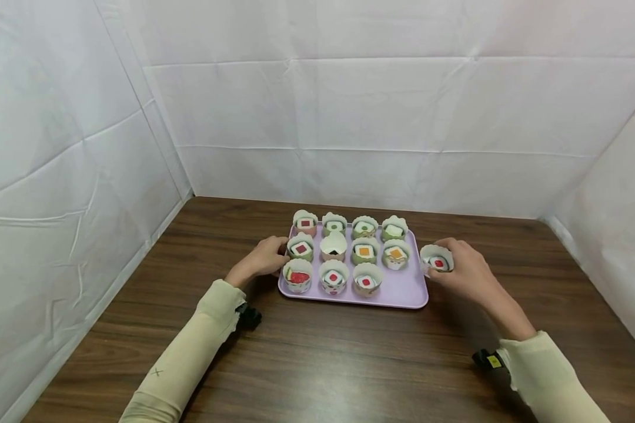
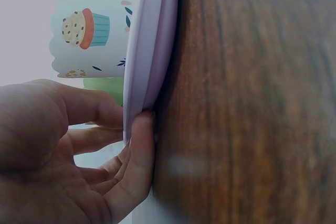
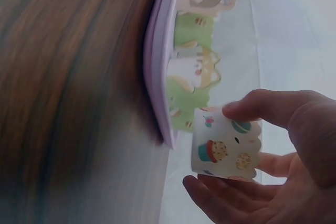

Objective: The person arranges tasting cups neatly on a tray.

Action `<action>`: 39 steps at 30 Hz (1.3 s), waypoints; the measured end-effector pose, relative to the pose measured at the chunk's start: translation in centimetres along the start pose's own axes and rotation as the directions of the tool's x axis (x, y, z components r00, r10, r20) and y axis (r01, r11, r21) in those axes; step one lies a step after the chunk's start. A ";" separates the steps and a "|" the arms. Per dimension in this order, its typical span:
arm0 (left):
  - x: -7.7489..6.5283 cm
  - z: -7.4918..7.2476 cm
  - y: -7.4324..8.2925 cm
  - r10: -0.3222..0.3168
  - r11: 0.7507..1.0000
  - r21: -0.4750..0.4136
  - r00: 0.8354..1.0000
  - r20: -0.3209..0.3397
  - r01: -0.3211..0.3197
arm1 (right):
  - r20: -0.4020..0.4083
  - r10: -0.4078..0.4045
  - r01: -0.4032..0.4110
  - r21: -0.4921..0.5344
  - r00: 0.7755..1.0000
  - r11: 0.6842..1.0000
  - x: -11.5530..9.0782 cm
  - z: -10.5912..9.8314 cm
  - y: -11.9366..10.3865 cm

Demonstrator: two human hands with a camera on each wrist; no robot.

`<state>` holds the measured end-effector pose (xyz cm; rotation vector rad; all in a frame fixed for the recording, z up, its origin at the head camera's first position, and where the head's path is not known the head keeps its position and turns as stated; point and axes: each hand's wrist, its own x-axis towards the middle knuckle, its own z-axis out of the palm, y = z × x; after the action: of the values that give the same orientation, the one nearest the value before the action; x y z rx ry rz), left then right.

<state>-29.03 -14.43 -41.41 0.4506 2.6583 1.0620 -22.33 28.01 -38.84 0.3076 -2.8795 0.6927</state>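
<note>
A lilac tray (image 1: pixel 399 288) lies on the table with several paper baking cups standing on it in three rows. My left hand (image 1: pixel 267 257) pinches the tray's left edge; in the left wrist view its fingers lie above and below the rim. Beyond the tray's right edge my right hand (image 1: pixel 464 270) holds a white paper baking cup (image 3: pixel 226 142) by its side, thumb on one side and fingers on the other. This cup is printed with cupcakes, and a white piece with a red square (image 1: pixel 438 262) sits inside it.
Cups on the tray hold pieces with dark red, green, orange or red tops, such as an orange-topped one (image 1: pixel 395 254). The front row's right end shows bare tray. Dark wood tabletop (image 1: pixel 338 358) surrounds the tray, with white cloth walls (image 1: pixel 370 106) behind and at the sides.
</note>
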 end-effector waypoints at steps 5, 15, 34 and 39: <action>-0.1 -0.1 0.0 0.003 1.000 0.008 1.000 -0.009 -0.003 | 0.049 -0.060 0.060 -0.002 0.997 0.998 0.0 0.4 -1.1; -0.1 -0.1 0.1 0.007 1.000 0.014 1.000 -0.015 -0.007 | 0.097 -0.103 0.104 -0.004 0.990 0.995 -0.3 1.7 -2.3; 0.0 0.0 0.2 0.001 1.000 0.009 1.000 -0.005 -0.001 | 0.141 -0.095 0.091 0.037 0.985 0.995 -0.7 3.1 -3.3; 0.0 0.0 0.2 0.001 1.000 0.018 1.000 -0.004 -0.001 | 0.156 -0.087 0.083 0.035 0.984 0.996 -0.7 3.2 -3.1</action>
<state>-28.96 -14.29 -41.31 0.4533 2.6735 1.0411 -21.28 23.94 -40.42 0.5080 -2.9857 0.7248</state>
